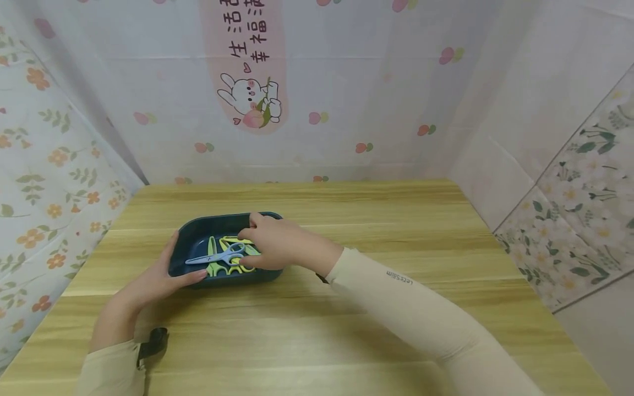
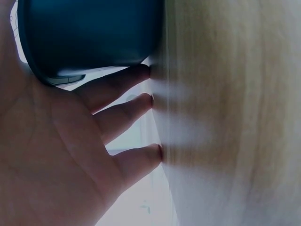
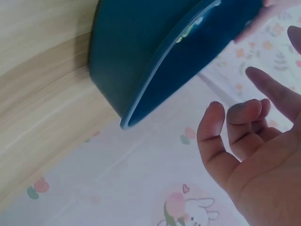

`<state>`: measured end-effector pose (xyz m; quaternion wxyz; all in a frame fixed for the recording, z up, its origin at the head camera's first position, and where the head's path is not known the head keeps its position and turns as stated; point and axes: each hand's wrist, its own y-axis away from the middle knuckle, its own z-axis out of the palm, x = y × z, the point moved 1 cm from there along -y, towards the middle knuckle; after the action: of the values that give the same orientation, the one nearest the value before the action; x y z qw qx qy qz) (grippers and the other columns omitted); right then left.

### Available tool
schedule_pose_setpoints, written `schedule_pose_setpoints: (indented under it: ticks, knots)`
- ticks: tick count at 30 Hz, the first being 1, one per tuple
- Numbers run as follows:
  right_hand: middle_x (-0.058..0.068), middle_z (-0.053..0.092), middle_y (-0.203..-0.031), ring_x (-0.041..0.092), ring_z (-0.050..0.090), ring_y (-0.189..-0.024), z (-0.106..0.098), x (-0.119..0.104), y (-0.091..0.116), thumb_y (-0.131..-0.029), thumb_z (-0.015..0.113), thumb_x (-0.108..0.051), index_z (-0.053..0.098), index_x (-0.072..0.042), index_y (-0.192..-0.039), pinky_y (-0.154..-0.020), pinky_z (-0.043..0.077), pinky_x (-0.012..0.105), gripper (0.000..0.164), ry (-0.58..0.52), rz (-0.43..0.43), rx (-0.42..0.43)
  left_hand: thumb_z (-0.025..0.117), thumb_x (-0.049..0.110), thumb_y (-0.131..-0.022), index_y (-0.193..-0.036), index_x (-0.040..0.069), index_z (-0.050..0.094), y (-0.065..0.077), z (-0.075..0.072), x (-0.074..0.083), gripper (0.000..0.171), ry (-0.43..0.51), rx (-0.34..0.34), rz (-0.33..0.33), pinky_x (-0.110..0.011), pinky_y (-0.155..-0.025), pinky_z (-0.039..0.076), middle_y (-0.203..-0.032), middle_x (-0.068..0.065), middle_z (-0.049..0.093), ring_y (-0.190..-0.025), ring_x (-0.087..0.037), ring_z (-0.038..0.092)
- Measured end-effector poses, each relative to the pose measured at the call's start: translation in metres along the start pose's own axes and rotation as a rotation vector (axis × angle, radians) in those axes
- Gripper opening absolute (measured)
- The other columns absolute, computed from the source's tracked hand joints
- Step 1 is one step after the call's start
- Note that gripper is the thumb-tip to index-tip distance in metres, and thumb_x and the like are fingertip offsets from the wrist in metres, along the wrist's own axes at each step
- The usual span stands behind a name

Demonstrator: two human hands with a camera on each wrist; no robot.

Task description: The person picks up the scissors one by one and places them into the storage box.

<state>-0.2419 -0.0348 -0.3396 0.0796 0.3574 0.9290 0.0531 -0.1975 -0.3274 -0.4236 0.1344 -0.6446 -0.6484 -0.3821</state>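
A dark teal plastic basket (image 1: 198, 231) stands on the table, with several children's scissors in it. A light blue pair (image 1: 213, 258) lies across green scissors (image 1: 212, 247) and yellow ones. My left hand (image 1: 160, 275) rests against the basket's left end, thumb over the near rim. In the left wrist view, three straight fingers (image 2: 124, 115) reach down beside the basket, tips at the tabletop. My right hand (image 1: 272, 242) hovers over the basket's right part, thumb and fingers apart above the scissors. Its palm holds nothing in the right wrist view, where some fingers (image 3: 214, 136) bend loosely.
The wood-grain table (image 1: 396, 231) extends to the right of the basket and in front of it. A printed curtain (image 1: 346, 99) hangs along the table's back edge, with patterned cloth on both sides. A black strap piece (image 1: 154, 341) sticks out from my left wrist.
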Motion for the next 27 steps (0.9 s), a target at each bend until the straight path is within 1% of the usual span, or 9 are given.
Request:
schedule_pose_setpoints:
  ticks: [4, 7, 9, 12, 15, 18, 23, 25, 27]
  knots:
    - [0.001, 0.055, -0.126, 0.011, 0.058, -0.088, 0.002, 0.004, 0.025, -0.104, 0.062, -0.057, 0.056, -0.024, -0.155, -0.075, 0.050, 0.025, 0.061, -0.052, -0.011, 0.013, 0.073, 0.056, -0.096, -0.165, 0.025, -0.032, 0.000, 0.000, 0.001, 0.129, 0.008, 0.000, 0.005, -0.085, -0.117, 0.022, -0.170, -0.043, -0.005, -0.150, -0.068, 0.015]
    - [0.002, 0.056, -0.123, 0.012, 0.058, -0.089, 0.006, 0.007, 0.048, -0.103, 0.065, -0.054, 0.059, -0.020, -0.153, -0.078, 0.051, 0.025, 0.060, -0.095, -0.006, 0.017, 0.073, 0.057, -0.095, -0.165, 0.024, -0.031, -0.001, 0.000, 0.002, 0.130, -0.002, 0.003, 0.010, -0.084, -0.117, 0.022, -0.170, -0.044, -0.004, -0.150, -0.068, 0.015]
    - [0.002, 0.058, -0.124, 0.012, 0.057, -0.093, 0.010, 0.011, 0.063, -0.103, 0.066, -0.052, 0.060, -0.018, -0.151, -0.082, 0.051, 0.026, 0.060, -0.138, 0.006, 0.022, 0.073, 0.057, -0.095, -0.165, 0.024, -0.031, -0.001, 0.000, 0.002, 0.130, -0.001, 0.003, 0.012, -0.084, -0.118, 0.023, -0.170, -0.044, -0.004, -0.150, -0.068, 0.016]
    - [0.003, 0.060, -0.126, 0.013, 0.058, -0.096, 0.013, 0.018, 0.085, -0.103, 0.068, -0.047, 0.062, -0.015, -0.150, -0.086, 0.052, 0.029, 0.057, -0.250, 0.042, 0.040, 0.073, 0.056, -0.096, -0.165, 0.023, -0.032, 0.001, -0.001, 0.000, 0.130, -0.001, 0.005, 0.017, -0.084, -0.117, 0.022, -0.170, -0.044, -0.005, -0.151, -0.069, 0.015]
    - [0.003, 0.061, -0.126, 0.014, 0.060, -0.093, 0.014, 0.027, 0.106, -0.103, 0.068, -0.043, 0.062, -0.015, -0.149, -0.086, 0.053, 0.032, 0.054, -0.351, 0.086, 0.075, 0.074, 0.054, -0.095, -0.165, 0.022, -0.032, 0.003, -0.002, -0.001, 0.131, 0.005, 0.011, 0.024, -0.084, -0.117, 0.021, -0.170, -0.044, -0.006, -0.152, -0.070, 0.013]
    - [0.001, 0.061, -0.122, 0.015, 0.062, -0.092, 0.014, 0.037, 0.128, -0.104, 0.068, -0.043, 0.062, -0.017, -0.149, -0.085, 0.054, 0.034, 0.053, -0.409, 0.141, 0.099, 0.075, 0.053, -0.095, -0.166, 0.021, -0.030, 0.003, -0.001, -0.002, 0.130, 0.007, 0.017, 0.038, -0.083, -0.118, 0.022, -0.170, -0.043, -0.006, -0.152, -0.070, 0.012]
    - [-0.004, 0.064, -0.125, 0.016, 0.065, -0.110, 0.019, 0.051, 0.158, -0.103, 0.067, -0.046, 0.064, -0.020, -0.146, -0.089, 0.055, 0.035, 0.050, -0.428, 0.231, 0.144, 0.074, 0.053, -0.096, -0.166, 0.020, -0.030, 0.001, 0.000, -0.001, 0.130, 0.004, 0.016, 0.048, -0.083, -0.117, 0.024, -0.171, -0.043, -0.005, -0.152, -0.068, 0.015]
    - [-0.002, 0.066, -0.126, 0.017, 0.064, -0.110, 0.021, 0.055, 0.167, -0.103, 0.067, -0.046, 0.065, -0.018, -0.144, -0.087, 0.055, 0.035, 0.049, -0.421, 0.250, 0.165, 0.074, 0.053, -0.096, -0.165, 0.021, -0.031, 0.001, 0.000, -0.001, 0.130, 0.006, 0.010, 0.044, -0.083, -0.117, 0.024, -0.170, -0.043, -0.005, -0.151, -0.068, 0.016]
    - [0.001, 0.066, -0.121, 0.017, 0.062, -0.100, 0.022, 0.059, 0.174, -0.104, 0.067, -0.044, 0.066, -0.015, -0.142, -0.083, 0.054, 0.033, 0.048, -0.424, 0.266, 0.181, 0.074, 0.054, -0.096, -0.165, 0.021, -0.031, 0.001, -0.001, 0.000, 0.130, 0.003, 0.006, 0.038, -0.083, -0.117, 0.025, -0.170, -0.043, -0.004, -0.151, -0.068, 0.017]
